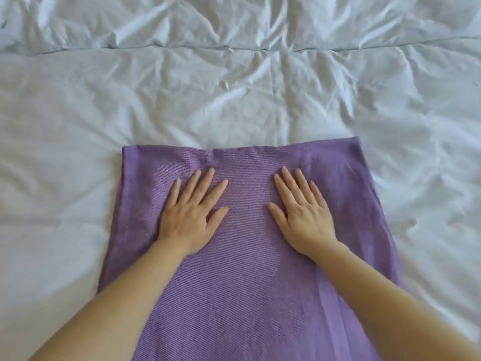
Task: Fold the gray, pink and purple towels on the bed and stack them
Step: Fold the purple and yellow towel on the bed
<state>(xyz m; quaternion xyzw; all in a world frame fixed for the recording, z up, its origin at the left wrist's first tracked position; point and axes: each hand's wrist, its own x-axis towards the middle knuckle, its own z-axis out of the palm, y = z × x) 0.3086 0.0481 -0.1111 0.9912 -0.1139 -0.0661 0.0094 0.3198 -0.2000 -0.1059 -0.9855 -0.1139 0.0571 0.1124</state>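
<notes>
A purple towel (247, 282) lies flat on the bed, running from the middle of the view down past the bottom edge, with its far edge straight. My left hand (191, 214) presses flat on its left half, fingers spread and straight. My right hand (303, 214) presses flat on its right half in the same way. Both forearms cross the lower part of the towel. No gray or pink towel is in view.
The white, wrinkled bedcover (234, 95) fills the view on all sides of the towel. A seam (182, 48) runs across the cover near the top.
</notes>
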